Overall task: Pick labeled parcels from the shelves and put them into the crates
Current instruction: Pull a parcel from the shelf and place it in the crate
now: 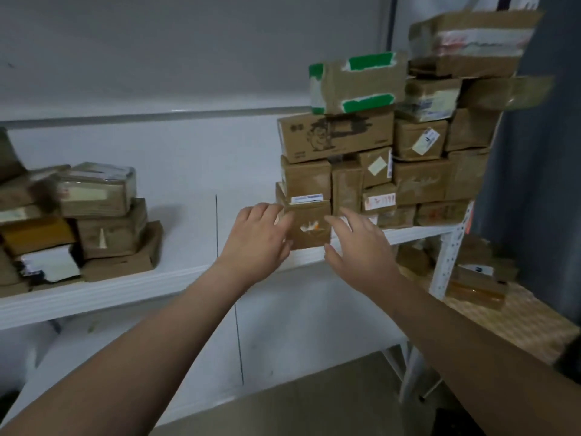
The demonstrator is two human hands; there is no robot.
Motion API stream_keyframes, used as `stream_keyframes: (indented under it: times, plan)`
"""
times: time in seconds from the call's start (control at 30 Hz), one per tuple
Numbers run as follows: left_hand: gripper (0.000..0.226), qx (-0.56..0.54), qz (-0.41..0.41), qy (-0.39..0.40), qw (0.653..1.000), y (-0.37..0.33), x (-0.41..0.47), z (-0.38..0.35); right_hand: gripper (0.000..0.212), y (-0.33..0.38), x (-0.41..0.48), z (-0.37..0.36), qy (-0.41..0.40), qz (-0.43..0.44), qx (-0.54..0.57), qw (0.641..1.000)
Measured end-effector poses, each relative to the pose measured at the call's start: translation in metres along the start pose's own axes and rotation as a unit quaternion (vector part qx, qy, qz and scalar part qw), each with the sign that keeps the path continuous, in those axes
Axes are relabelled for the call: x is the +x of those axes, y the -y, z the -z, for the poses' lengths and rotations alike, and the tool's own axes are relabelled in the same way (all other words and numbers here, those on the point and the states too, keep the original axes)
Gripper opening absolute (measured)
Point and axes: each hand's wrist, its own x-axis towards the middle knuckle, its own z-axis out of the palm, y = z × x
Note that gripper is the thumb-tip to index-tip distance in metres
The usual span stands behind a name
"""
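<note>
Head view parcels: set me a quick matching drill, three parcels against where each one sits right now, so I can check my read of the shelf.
Parcels:
1. green-taped box
2. box with torn front label
3. clear-wrapped parcel

Places:
A. on top of the left pile
B. between the left hand and right hand
C. on the cartoon-printed box

Pairs: 1-C, 2-B, 3-A.

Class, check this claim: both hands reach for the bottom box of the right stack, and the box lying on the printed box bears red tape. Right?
No: the taped box has green tape, not red; the head view shows it. The rest stands: the left hand and right hand reach for the bottom box.
</note>
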Motion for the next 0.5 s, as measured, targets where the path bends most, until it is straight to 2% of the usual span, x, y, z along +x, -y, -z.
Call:
stream_keyframes:
  times: [0.23, 0.4, 0.5]
  plan:
    - [0.055, 0.002, -0.016, -0.056, 0.998, 0.073, 0.093, 0.012, 0.054, -0.011, 0.109, 0.027, -0.072, -0.018, -0.08, 0.994]
    - [0.087, 0.007, -0.031, -0.072, 0.997, 0.07, 0.177, 0.012, 0.057, -0.051, 0.164, 0.07, -0.123, -0.07, -0.142, 0.98]
    - [0.106, 0.027, -0.022, -0.098, 0.995, 0.059, 0.228, 0.016, 0.062, -0.077, 0.189, 0.095, -0.141, -0.073, -0.174, 0.972]
